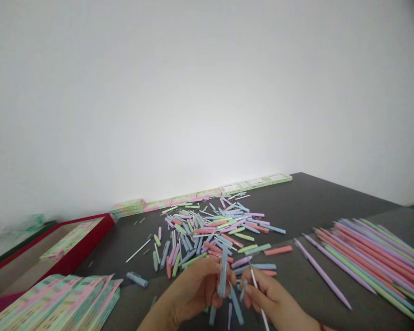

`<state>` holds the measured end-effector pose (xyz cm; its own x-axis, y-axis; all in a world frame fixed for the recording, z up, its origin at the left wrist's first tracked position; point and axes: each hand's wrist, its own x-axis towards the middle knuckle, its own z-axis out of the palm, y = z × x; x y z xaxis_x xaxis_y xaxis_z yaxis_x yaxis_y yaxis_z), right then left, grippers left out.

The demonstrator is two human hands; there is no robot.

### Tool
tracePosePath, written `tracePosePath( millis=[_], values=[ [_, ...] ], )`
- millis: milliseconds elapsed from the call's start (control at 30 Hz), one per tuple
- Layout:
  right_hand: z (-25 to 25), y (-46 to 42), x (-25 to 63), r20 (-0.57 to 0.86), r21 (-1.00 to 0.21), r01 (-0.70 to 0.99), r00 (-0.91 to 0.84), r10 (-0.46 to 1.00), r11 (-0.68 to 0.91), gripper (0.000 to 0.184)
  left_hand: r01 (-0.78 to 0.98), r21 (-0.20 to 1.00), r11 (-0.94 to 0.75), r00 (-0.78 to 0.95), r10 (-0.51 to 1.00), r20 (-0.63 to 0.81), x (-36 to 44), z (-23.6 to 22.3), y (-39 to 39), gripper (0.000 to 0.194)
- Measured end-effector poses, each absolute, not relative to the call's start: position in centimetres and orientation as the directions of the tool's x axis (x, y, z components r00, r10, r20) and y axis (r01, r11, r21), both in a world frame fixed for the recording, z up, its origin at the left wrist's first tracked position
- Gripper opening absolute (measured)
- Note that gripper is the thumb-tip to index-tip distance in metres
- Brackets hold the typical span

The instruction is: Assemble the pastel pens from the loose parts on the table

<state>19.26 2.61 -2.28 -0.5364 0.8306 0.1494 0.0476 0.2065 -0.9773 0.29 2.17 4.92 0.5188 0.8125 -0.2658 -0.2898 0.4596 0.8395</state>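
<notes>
My left hand (195, 289) is closed around a blue pen barrel (222, 276), held upright near the table's front edge. My right hand (272, 296) pinches a thin white refill (257, 287) just to the right of it. Both hands hover over a loose pile of pastel pen parts (210, 234), blue, pink, green, purple and coral, spread on the dark table (296, 202).
A row of assembled pastel pens (372, 257) lies at the right. A stack of pink and green packaging cards (55, 303) sits at the front left. A red tray (72, 257) holds a box behind it. Flat boxes (207, 195) line the white wall.
</notes>
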Motion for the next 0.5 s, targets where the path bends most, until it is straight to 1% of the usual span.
tracePosePath(
  millis=[133,267,400,500],
  values=[
    [-3.2,3.0,19.1,0.067,-0.998,-0.027,-0.528,0.847,0.062,0.041,-0.373,0.779,0.504,0.490,0.820,-0.296,0.8,4.5,1.5,0.020],
    [-3.2,3.2,18.9,0.065,-0.994,-0.110,-0.521,0.851,0.009,0.042,-0.437,0.753,0.492,0.430,0.849,-0.306,1.1,4.3,1.3,0.016],
    [-1.1,3.6,19.7,0.087,-0.986,-0.168,-0.465,0.881,0.009,0.040,-0.409,0.802,0.436,0.457,0.858,-0.234,1.3,3.6,1.4,0.014],
    [1.4,3.9,20.7,0.114,-0.979,-0.203,-0.387,0.915,0.036,0.033,-0.293,0.875,0.385,0.513,0.836,-0.196,1.7,2.7,1.5,0.012]
  ],
)
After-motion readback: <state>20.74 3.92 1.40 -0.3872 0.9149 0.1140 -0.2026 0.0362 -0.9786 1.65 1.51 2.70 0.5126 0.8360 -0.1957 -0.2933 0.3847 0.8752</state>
